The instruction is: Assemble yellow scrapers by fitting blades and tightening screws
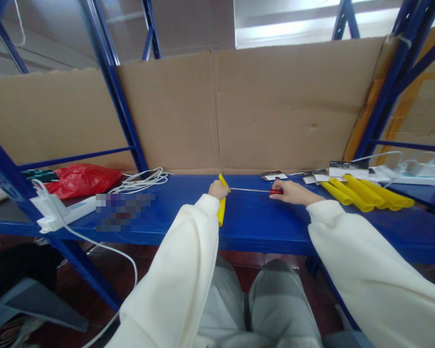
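My left hand (217, 189) is closed around a yellow tube (222, 212), which stands out above and below the fingers over the blue tabletop (253, 220). In my right hand (293, 192) is the red handle of a screwdriver (249, 190), held with the fingers wrapped around it. Its long thin metal shaft points left, and the tip reaches the yellow tube beside my left hand. Whether the tip goes into the tube or only touches it, I cannot tell.
Several yellow tubes (364, 193) lie at the right with black-and-white cards (348, 169). Another card (274, 175) lies behind my right hand. At the left are a red plastic bag (87, 179), coiled white cable (145, 181) and a power strip (70, 212). Cardboard (275, 111) closes off the back.
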A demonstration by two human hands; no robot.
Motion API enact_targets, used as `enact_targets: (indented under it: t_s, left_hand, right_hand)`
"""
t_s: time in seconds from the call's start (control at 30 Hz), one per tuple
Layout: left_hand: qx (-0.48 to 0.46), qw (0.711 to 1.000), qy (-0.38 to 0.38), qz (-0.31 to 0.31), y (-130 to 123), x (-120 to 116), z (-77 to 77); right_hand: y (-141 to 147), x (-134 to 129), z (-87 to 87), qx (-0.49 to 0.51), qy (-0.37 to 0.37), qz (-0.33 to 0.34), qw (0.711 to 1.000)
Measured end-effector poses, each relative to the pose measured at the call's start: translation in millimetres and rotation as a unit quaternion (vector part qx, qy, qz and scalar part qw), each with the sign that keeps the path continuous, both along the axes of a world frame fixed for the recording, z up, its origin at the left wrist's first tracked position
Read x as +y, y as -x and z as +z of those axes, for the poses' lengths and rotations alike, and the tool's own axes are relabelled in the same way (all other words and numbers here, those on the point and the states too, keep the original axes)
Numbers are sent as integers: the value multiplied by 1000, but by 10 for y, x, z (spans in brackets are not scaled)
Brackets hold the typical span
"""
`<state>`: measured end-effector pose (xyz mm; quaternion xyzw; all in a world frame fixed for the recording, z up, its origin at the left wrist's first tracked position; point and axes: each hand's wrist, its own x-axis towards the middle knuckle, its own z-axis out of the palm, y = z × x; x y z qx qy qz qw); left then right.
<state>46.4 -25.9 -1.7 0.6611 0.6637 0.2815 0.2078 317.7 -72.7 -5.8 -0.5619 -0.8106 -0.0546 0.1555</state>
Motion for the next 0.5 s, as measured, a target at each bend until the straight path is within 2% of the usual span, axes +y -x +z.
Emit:
enact_targets:
  t_s: [0.17, 0.33, 0.5]
  left_hand:
    - [-5, 1000, 0, 0, 2, 2, 2]
    - [3, 1000, -1, 8, 1, -13, 14]
    - [6, 1000, -4, 2, -1, -18, 16]
  right_hand:
    - [-12, -13, -4, -7, -26, -9, 1000]
    - [15, -20, 12, -11, 3, 0, 1000]
    - [38, -36, 17, 13, 13, -31, 999]
